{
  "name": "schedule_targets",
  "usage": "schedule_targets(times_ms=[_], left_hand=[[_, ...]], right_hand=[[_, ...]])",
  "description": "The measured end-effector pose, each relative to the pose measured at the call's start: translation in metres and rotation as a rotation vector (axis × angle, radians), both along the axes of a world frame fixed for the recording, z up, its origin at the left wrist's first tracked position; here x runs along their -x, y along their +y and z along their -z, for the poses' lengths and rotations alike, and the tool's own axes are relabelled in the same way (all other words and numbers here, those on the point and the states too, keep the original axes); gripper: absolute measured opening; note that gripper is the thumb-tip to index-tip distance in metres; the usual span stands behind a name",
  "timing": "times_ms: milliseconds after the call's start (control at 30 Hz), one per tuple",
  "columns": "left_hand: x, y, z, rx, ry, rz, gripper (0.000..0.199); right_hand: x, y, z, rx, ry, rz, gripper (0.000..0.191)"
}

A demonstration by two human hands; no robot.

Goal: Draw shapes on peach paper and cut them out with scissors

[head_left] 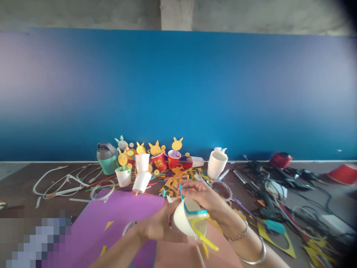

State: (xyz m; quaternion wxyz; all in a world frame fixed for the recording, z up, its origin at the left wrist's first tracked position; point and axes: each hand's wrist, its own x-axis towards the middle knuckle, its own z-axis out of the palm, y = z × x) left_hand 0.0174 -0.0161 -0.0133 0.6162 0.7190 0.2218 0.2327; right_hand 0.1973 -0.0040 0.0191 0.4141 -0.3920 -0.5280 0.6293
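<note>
Tilted toward me, a white paper cup [178, 219] is held in my left hand [163, 221], whose fingers wrap its side. At the rim, my right hand [203, 195] pinches a bent blue strip [181, 190] that lies across the cup's mouth. A yellow strip [205, 238] sticks out over the near side of the rim. I cannot tell how the strips are fixed. Beneath my hands lie a purple sheet [117, 212] and an orange-pink sheet [175, 255].
Behind stand several cups with yellow paper animal heads [155, 149], a teal bottle [107, 162] and a larger white cup [217, 163]. Yellow paper scraps [178, 176] lie between. Cables [279, 176] tangle at right, a white cable [61, 190] at left. A blue wall [178, 93] rises behind.
</note>
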Motion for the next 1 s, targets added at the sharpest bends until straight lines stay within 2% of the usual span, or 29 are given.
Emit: schedule_targets(times_ms=[67, 133, 300, 467, 567, 633, 733, 767, 800, 900, 1000], left_hand=[[0.001, 0.002, 0.004, 0.021, -0.05, -0.003, 0.071], [0.003, 0.004, 0.006, 0.048, -0.097, 0.015, 0.072], [0.004, 0.006, -0.002, 0.075, -0.152, 0.056, 0.064], [0.002, 0.006, 0.003, 0.13, -0.234, 0.043, 0.076], [0.001, 0.007, 0.012, 0.125, -0.29, -0.047, 0.081], [0.0, 0.009, 0.014, 0.086, -0.296, -0.137, 0.074], [0.0, 0.015, 0.013, -0.102, -0.293, -0.356, 0.06], [0.001, 0.018, 0.013, -0.199, -0.273, -0.45, 0.057], [0.002, 0.02, 0.014, -0.303, -0.239, -0.548, 0.055], [0.006, 0.027, 0.021, -0.564, -0.086, -0.788, 0.054], [0.011, 0.031, 0.029, -0.762, 0.015, -0.836, 0.053]], right_hand=[[0.004, -0.001, -0.001, -0.06, 0.049, 0.074, 0.023], [0.007, -0.002, -0.003, -0.117, 0.097, 0.092, 0.023], [0.015, -0.005, -0.003, -0.162, 0.176, 0.206, 0.021], [0.02, -0.005, 0.004, -0.207, 0.149, 0.339, 0.023], [0.019, -0.002, 0.004, -0.263, 0.124, 0.347, 0.025], [0.014, -0.001, -0.001, -0.288, 0.073, 0.397, 0.028], [0.002, 0.0, -0.012, -0.311, -0.04, 0.495, 0.029], [-0.003, 0.0, -0.015, -0.315, -0.091, 0.48, 0.031], [-0.008, 0.0, -0.017, -0.312, -0.157, 0.404, 0.033], [-0.019, -0.002, -0.015, -0.26, -0.392, 0.11, 0.03], [-0.023, -0.004, -0.004, -0.236, -0.543, -0.021, 0.019]])
